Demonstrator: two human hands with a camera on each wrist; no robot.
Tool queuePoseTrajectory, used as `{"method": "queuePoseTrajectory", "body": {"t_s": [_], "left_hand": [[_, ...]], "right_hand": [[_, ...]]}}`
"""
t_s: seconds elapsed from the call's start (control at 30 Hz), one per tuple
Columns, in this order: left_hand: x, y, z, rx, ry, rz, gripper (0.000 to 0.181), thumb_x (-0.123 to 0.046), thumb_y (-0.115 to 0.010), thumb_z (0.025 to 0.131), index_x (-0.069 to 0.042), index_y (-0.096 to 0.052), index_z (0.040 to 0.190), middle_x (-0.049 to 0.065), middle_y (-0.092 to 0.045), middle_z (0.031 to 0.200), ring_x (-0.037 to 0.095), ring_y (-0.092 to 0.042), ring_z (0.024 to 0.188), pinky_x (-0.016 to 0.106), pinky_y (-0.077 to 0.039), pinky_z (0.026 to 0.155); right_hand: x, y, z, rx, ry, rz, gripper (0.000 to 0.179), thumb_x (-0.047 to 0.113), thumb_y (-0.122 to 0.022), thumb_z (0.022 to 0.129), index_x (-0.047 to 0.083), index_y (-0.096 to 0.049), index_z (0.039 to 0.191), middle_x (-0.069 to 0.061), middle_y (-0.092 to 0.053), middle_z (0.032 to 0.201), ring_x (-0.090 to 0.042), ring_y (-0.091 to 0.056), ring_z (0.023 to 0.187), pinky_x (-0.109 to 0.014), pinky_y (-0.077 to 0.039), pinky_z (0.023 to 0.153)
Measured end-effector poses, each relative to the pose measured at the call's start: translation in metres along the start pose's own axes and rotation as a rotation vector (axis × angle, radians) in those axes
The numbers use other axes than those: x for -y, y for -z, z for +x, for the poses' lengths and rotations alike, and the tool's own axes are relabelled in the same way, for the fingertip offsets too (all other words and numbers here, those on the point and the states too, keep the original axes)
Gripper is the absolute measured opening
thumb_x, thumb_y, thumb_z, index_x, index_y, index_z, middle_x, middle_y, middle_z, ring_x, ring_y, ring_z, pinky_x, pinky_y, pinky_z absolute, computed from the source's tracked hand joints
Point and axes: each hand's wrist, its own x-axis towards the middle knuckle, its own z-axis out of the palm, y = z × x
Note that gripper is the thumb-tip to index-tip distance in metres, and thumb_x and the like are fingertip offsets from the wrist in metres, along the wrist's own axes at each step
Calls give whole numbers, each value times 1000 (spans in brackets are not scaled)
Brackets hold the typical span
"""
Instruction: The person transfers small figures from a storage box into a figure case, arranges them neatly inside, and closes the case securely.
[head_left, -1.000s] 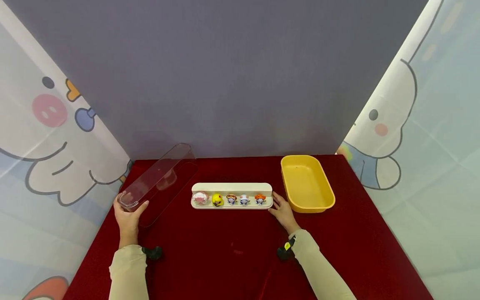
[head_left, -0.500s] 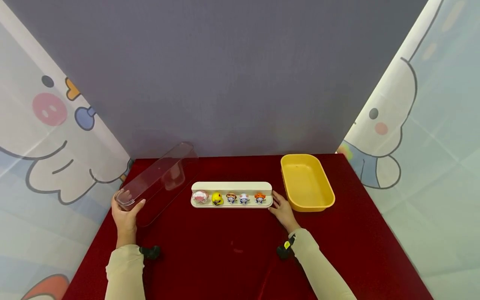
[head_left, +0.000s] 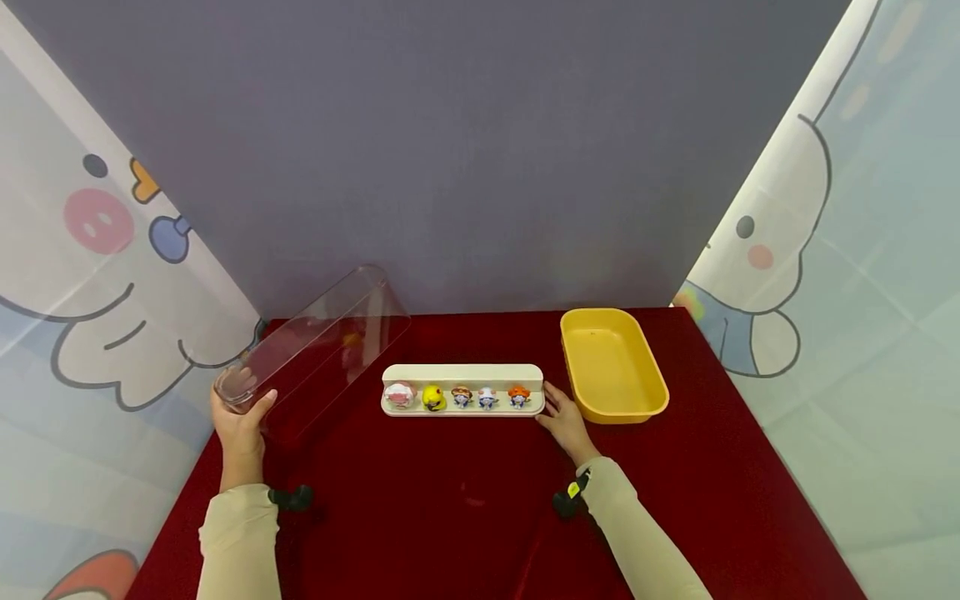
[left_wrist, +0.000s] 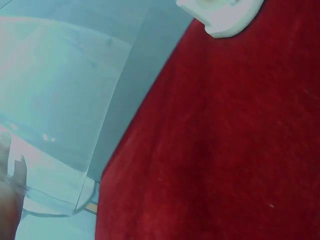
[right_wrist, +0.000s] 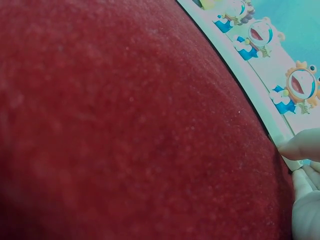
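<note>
In the head view my left hand (head_left: 240, 433) grips the near end of a clear plastic cover (head_left: 322, 346). The cover is held up at a slant, its far end toward the back wall. A cream display base (head_left: 462, 374) lies on the table at the centre, bearing a row of small figures: a pink-and-white one (head_left: 401, 394), a yellow duck (head_left: 432, 397) and several blue-and-white ones. My right hand (head_left: 567, 427) holds the base's right end, with thumb and finger at its corner in the right wrist view. In the left wrist view my left hand (left_wrist: 10, 200) shows only partly.
A yellow tray (head_left: 614, 362) stands to the right of the base, close behind my right hand. Red cloth (head_left: 420, 500) covers the table. A grey wall (head_left: 480, 167) rises at the back, with printed curtains on both sides.
My left hand has moved slightly left, and the cover's far end has risen and swung to the right. The right hand and the base stay in place.
</note>
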Motion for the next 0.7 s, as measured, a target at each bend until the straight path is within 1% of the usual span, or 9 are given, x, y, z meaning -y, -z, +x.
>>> {"method": "queuePoseTrajectory", "body": {"t_s": [0.1, 0.2, 0.37, 0.47, 0.57, 0.7], "left_hand": [[-3, -3, 1, 29, -3, -43, 66, 35, -51, 63, 5, -48, 122, 15, -58, 111, 22, -55, 99, 22, -53, 81], [-4, -7, 3, 68, 1, -55, 65, 33, -51, 64, 4, -49, 122, 15, -58, 111, 22, -56, 99, 23, -52, 83], [-5, -15, 8, 160, 9, -60, 63, 29, -51, 65, 6, -48, 124, 15, -61, 110, 21, -59, 98, 23, -52, 85], [-4, -21, 10, 212, 5, -69, 64, 27, -49, 65, 7, -48, 125, 15, -62, 111, 21, -61, 98, 24, -53, 86], [-2, -26, 11, 239, 2, -66, 63, 25, -48, 65, 7, -48, 125, 15, -63, 111, 21, -62, 98, 24, -53, 86], [-1, -31, 11, 261, 1, -85, 60, 22, -48, 66, 7, -48, 124, 15, -64, 111, 22, -62, 98, 24, -53, 85]], "right_hand": [[-1, 0, 0, 7, -3, -13, 70, -22, -57, 79, -13, -27, 142, -32, -28, 146, -42, -31, 134, -45, -37, 105], [-1, 1, -1, 4, 4, -12, 70, -22, -58, 79, -13, -28, 142, -32, -29, 145, -41, -31, 134, -45, -37, 105], [-1, 1, 0, 1, 26, -8, 70, -22, -58, 79, -13, -28, 141, -33, -29, 145, -42, -31, 133, -46, -37, 105], [-1, 2, 0, 3, 20, -6, 70, -22, -58, 79, -13, -28, 141, -32, -28, 146, -41, -31, 134, -45, -37, 105], [-1, 2, 0, 2, 11, -2, 70, -22, -58, 79, -13, -28, 142, -32, -28, 146, -41, -31, 134, -45, -37, 105], [-1, 1, 1, 5, -2, -5, 70, -21, -57, 80, -12, -28, 142, -31, -28, 146, -41, -31, 134, -45, -36, 106]]}}
